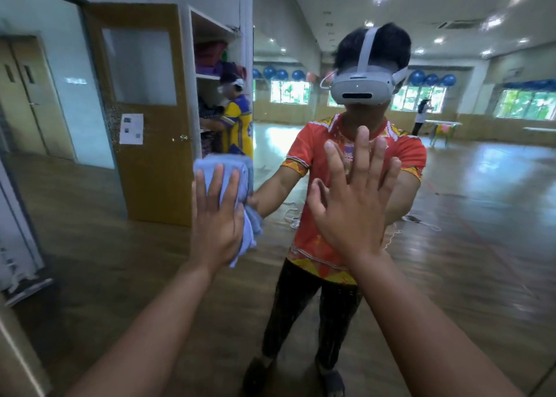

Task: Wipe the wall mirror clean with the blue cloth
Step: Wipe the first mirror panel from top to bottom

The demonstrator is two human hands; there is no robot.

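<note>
Now the left hand [217, 219] presses the blue cloth [226, 168] flat against the wall mirror [469, 246], fingers straight, while the bare right hand [352, 213] leans spread-fingered on the glass beside it, and that palm could well leave fresh smears.

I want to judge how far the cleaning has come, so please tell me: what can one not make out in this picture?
- Head view: streaks or marks on the mirror cannot be told; reflections and blur cover them.
- Head view: the wiping side of the blue cloth is hidden by the cloth itself and by the left hand pressing on it.
- Head view: the print on the paper sheet on the door is too small and blurred.
</note>
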